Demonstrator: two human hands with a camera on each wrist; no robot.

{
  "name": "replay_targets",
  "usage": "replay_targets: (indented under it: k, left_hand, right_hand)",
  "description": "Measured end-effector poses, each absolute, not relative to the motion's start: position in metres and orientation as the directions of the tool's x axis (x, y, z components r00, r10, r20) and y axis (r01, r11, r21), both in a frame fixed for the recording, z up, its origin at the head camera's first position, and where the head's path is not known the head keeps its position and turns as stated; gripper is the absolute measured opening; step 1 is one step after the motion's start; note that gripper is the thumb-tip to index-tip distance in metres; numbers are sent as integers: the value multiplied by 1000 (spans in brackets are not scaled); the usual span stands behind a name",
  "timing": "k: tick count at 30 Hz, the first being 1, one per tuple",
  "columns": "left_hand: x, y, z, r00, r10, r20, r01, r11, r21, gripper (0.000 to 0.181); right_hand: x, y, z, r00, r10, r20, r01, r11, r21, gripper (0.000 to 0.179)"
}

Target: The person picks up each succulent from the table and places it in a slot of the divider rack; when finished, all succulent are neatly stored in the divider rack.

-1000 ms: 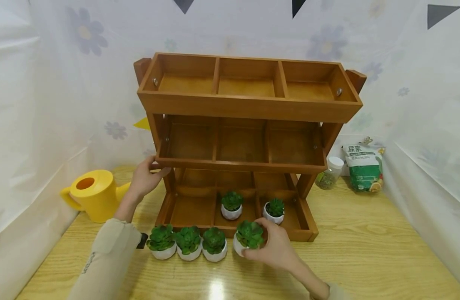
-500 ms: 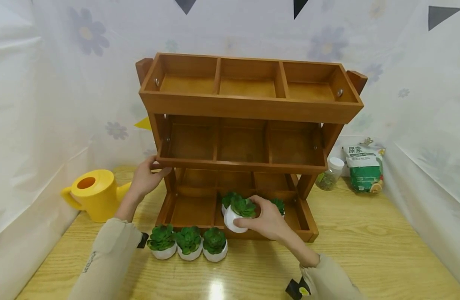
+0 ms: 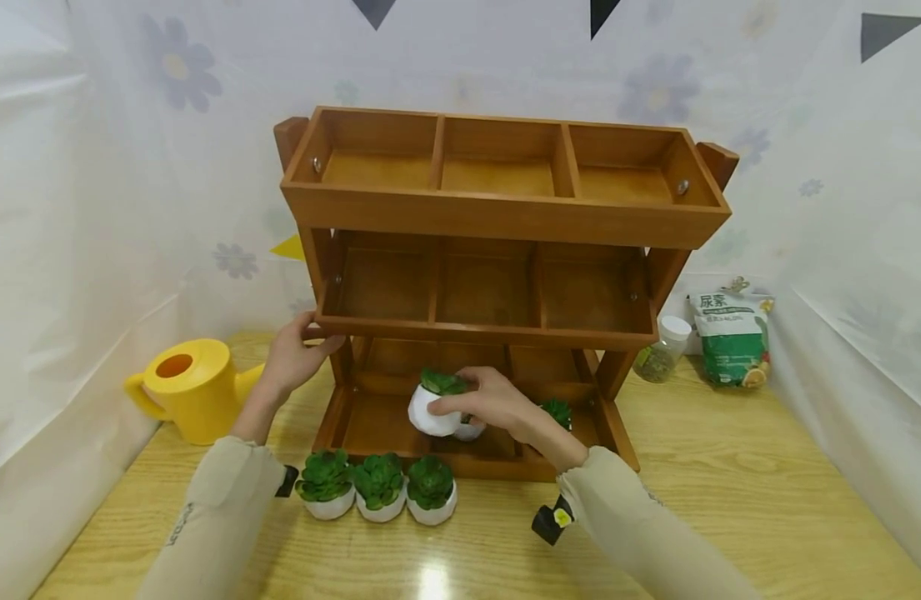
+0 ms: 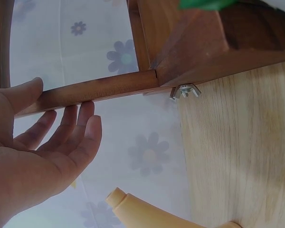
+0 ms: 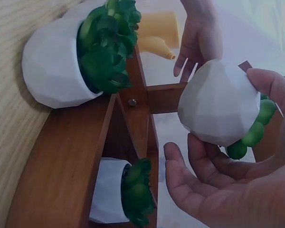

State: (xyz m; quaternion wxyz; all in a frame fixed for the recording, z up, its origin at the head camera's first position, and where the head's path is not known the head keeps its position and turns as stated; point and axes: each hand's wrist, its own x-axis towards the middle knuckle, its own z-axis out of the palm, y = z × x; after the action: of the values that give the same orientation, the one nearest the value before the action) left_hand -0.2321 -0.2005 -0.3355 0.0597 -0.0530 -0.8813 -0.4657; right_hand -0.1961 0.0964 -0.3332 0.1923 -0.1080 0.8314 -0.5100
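Succulent pot (image 3: 433, 412), white, faceted, green-leaved, pinched by its sides in right hand (image 3: 493, 406), over bottom tier (image 3: 376, 419) of brown wooden rack (image 3: 505, 217); left hand (image 3: 295, 358) grips side post (image 4: 109, 87), likely steadying it.

I see left hand (image 4: 47, 156) gripping post (image 4: 104, 89), thumb above, fingertips below! Wing nut (image 4: 185, 90) juts beside tray (image 4: 194, 47). Yellow spout (image 4: 145, 210) at bottom, table (image 4: 242, 142) right, flowered sheet (image 4: 145, 128) behind, green leaf (image 4: 206, 4) up top.
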Motion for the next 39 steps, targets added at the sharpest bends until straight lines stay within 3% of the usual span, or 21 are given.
replay_targets:
  k: [6, 13, 19, 26, 39]
  left_hand:
    - [-233, -200, -336, -987, 35, 158, 150, 563, 813, 52]
    - [-233, -201, -335, -988, 21, 155, 139, 572, 808, 53]
    - [-234, -201, -335, -988, 14, 156, 135, 577, 805, 53]
    - [-234, -199, -335, -989, 28, 147, 136, 574, 807, 52]
    - [-233, -199, -333, -989, 30, 143, 134, 580, 804, 52]
  right_hand:
    - [-211, 80, -334, -901, -383, -206, -24, 518, -855, 70]
    - [-226, 63, -338, -883, -395, -252, -28, 581, -813, 87]
    - [-237, 42, -344, -891, -384, -244, -50, 615, -787, 83]
    - [-243, 19, -357, -908, -384, -171, -175, 715, -677, 76]
    - [-252, -5, -363, -854, -455, -251, -285, 814, -507, 72]
